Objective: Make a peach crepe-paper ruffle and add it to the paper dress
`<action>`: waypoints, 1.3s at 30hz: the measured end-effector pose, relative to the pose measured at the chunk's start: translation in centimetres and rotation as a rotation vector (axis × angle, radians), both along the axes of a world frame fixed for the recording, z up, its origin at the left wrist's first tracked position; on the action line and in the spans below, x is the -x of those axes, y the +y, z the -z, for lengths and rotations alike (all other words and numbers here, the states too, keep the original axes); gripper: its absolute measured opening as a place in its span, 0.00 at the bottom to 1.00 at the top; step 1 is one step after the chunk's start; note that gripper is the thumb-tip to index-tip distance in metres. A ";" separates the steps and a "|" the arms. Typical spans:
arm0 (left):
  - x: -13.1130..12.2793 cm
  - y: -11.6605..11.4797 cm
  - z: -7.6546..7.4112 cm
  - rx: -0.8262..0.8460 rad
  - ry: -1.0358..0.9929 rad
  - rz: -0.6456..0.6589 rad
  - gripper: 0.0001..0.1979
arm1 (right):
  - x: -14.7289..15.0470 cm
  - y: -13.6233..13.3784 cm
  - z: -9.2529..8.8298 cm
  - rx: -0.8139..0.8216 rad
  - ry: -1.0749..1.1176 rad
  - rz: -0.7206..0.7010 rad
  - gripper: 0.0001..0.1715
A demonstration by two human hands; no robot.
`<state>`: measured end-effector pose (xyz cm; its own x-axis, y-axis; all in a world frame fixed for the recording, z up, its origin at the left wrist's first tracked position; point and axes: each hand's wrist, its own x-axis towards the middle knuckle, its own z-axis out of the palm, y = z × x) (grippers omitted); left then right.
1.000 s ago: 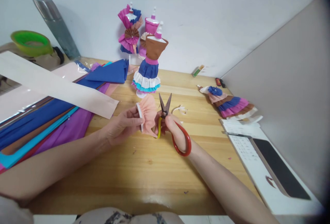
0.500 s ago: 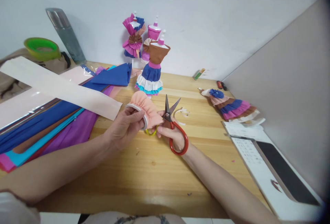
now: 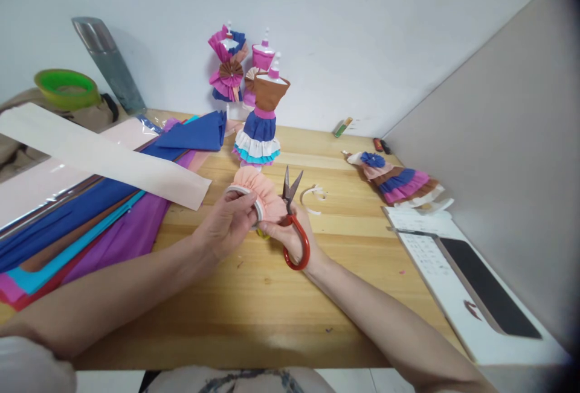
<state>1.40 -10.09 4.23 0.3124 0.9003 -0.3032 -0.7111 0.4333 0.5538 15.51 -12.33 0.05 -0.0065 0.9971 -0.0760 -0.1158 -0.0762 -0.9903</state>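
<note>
My left hand (image 3: 230, 219) pinches a gathered piece of peach crepe paper (image 3: 258, 186) by a curved white band (image 3: 259, 207) along its lower edge. My right hand (image 3: 290, 235) is closed around red-handled scissors (image 3: 296, 239), whose blades point up and away from me, spread apart. The right thumb also presses on the near end of the peach ruffle. Something small and yellow (image 3: 262, 233) shows under the ruffle, mostly covered by the hands. Just beyond stands a doll dress form in a brown top and tiered skirt (image 3: 260, 126).
Left lie crepe paper sheets (image 3: 113, 200) and a long cream strip (image 3: 109, 154). Behind them are a green tape roll (image 3: 67, 88) and a flask (image 3: 109, 64). More dress forms (image 3: 228, 64) stand at the wall. A curled white strip (image 3: 312, 198), a tiered dress (image 3: 399, 182) and a white board (image 3: 453, 284) lie right.
My right hand has come left with the scissors, its thumb now on the ruffle's end and band. Less of the yellow piece shows. The whole view has shifted slightly.
</note>
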 end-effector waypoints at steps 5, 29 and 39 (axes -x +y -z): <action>0.0 0.1 -0.3 0.078 -0.055 -0.007 0.07 | 0.0 0.2 0.0 -0.005 -0.002 0.001 0.33; 3.5 1.4 -0.3 -0.450 0.671 0.028 0.18 | -2.4 -0.1 -2.1 -0.372 -0.341 -0.326 0.29; 2.4 0.6 -1.3 -0.257 0.346 0.152 0.21 | -2.0 -0.3 -2.2 -0.378 -0.369 -0.318 0.33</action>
